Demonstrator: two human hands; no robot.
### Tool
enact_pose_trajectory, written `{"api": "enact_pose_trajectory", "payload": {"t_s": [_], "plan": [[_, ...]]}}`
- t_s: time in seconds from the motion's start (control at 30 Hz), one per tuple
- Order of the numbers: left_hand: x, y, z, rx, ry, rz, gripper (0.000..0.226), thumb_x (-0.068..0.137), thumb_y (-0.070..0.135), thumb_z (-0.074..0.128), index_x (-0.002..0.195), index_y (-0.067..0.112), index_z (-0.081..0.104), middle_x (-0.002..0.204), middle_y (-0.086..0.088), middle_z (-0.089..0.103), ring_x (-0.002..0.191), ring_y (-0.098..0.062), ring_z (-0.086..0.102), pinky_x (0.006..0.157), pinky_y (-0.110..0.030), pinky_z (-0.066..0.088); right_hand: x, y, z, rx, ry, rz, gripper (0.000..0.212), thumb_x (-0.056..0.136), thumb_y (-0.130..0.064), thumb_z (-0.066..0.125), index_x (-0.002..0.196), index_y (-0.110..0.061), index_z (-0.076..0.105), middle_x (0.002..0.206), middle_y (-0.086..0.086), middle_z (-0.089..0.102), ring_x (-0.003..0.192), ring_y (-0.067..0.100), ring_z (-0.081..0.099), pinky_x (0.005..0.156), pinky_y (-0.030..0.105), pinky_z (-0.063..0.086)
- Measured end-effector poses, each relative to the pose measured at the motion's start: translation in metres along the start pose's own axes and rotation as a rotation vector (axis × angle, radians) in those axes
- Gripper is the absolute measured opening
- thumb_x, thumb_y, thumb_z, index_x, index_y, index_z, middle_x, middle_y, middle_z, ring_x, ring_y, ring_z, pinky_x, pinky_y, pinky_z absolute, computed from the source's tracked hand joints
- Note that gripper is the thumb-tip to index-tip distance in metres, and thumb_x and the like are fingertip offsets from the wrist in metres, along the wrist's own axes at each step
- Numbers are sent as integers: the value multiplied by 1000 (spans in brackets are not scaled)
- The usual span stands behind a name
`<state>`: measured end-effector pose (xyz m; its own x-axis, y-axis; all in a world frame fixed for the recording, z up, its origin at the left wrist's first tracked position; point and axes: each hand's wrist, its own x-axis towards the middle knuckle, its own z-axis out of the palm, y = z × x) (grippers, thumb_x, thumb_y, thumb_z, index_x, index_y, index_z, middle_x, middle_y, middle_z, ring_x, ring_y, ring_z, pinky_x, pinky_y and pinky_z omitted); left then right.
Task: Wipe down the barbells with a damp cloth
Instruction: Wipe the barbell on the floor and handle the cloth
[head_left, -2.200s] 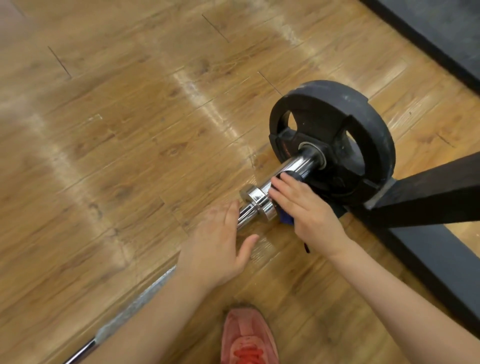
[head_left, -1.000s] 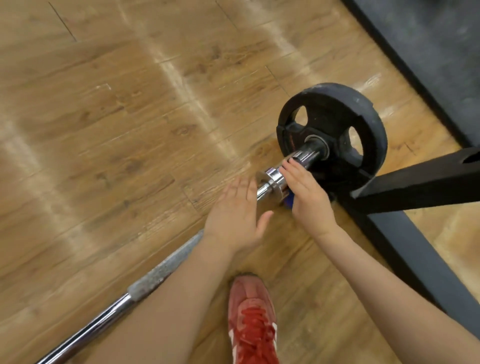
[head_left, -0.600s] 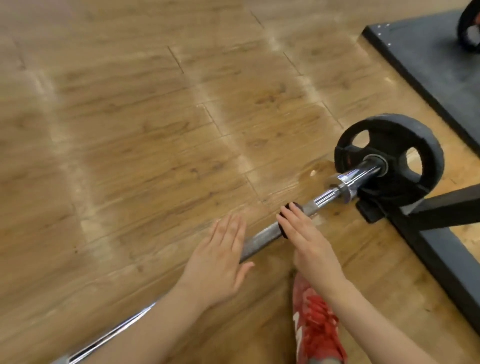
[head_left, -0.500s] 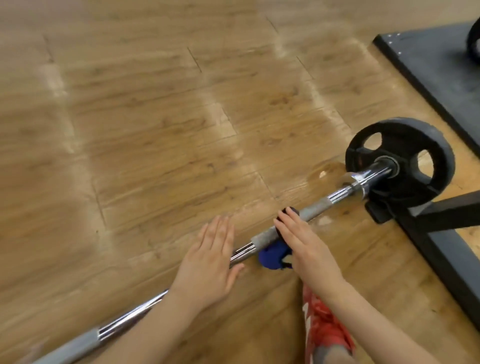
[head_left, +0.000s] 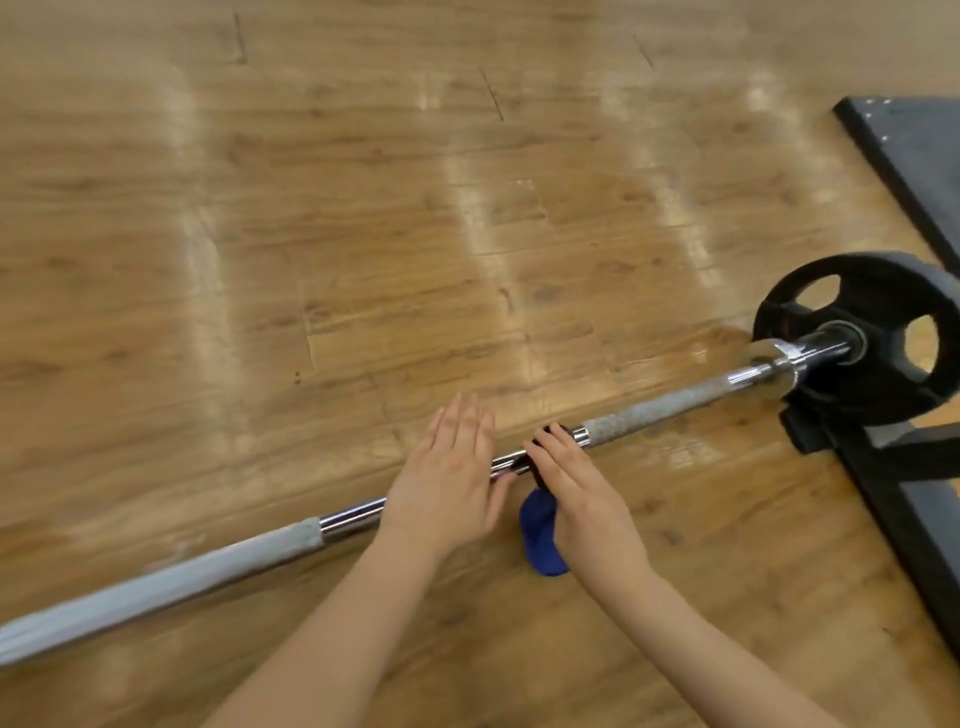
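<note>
No writing can be read anywhere. A long chrome steel barbell (head_left: 343, 519) with dull grey knurled sections lies on the wooden plank floor (head_left: 311, 234), running from lower left to the right edge. At centre, the left hand (head_left: 447, 483) rests flat, grip released, over the bar. Just right, the right hand (head_left: 576, 493) grasps a blue cloth (head_left: 540, 540) against the bar. At far right sits a black rubber weight plate (head_left: 872, 332) beside a black steel frame (head_left: 914, 519).

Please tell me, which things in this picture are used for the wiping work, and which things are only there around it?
Used for the job:
- bar
- blue cloth
- right hand, holding the cloth on the bar
- left hand, flat on the bar

Only around:
- plate on the bar's end
- black frame
- dark mat
- wood floor
</note>
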<state>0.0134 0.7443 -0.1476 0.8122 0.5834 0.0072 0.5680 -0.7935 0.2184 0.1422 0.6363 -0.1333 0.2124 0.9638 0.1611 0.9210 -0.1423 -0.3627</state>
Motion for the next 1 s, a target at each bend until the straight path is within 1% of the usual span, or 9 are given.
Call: {"api": "enact_pose_trajectory", "payload": {"t_s": [0.07,0.13,0.2,0.27,0.5,0.57,0.67,0.9,1.0], "plan": [[4,-1,4,19,67,-6,70,85,47,33,123,-7,59,125,-23,60,120,-37,55,105,-42,32,-1,3,21,-21,89,49,67,62,17,47,125,-5,45,131,14,53,126,25,39,112,22,19],[2,-2,6,27,92,10,71,85,46,33,124,-7,58,126,-23,59,121,-36,55,107,-42,29,-2,2,36,-54,195,33,54,75,11,39,126,-3,46,131,12,51,127,27,39,109,31,27],[2,-4,7,31,85,23,70,85,46,32,124,-6,59,125,-22,60,120,-35,56,106,-42,37,0,-3,43,-58,289,51,46,80,6,33,121,2,53,124,18,58,124,28,41,102,39,33],[3,-6,5,43,61,49,69,85,46,33,123,-5,60,123,-21,62,118,-35,57,101,-43,44,3,-8,46,-56,327,55,44,81,7,32,118,5,55,120,21,61,123,30,41,101,40,34],[0,-12,-3,99,56,94,61,84,40,34,117,-3,64,117,-19,65,113,-34,60,102,-41,41,10,-17,51,-105,209,52,47,78,5,33,119,8,56,120,23,60,124,33,37,105,47,25],[-11,-19,-7,91,51,61,62,84,40,35,118,-3,63,120,-20,63,116,-35,58,104,-43,32,11,-16,48,-123,178,26,49,76,5,31,119,5,54,121,22,60,123,33,37,109,43,20],[-52,-33,-10,125,58,-8,65,84,42,36,123,-4,60,129,-23,58,123,-37,53,104,-46,28,12,-23,45,-83,133,-7,52,74,6,28,118,7,57,122,22,60,123,30,40,114,34,14],[-145,-68,-35,176,9,-170,65,85,41,37,131,-3,53,137,-21,51,130,-36,47,107,-46,26,18,-105,64,108,184,-221,52,75,9,25,121,0,49,121,20,60,122,31,43,112,36,23],[-174,-89,-53,209,2,-277,65,85,40,37,132,-4,51,136,-22,51,128,-36,48,106,-44,27,23,-148,77,180,176,-312,50,78,8,26,116,5,58,120,20,61,123,30,44,111,39,26]]}}
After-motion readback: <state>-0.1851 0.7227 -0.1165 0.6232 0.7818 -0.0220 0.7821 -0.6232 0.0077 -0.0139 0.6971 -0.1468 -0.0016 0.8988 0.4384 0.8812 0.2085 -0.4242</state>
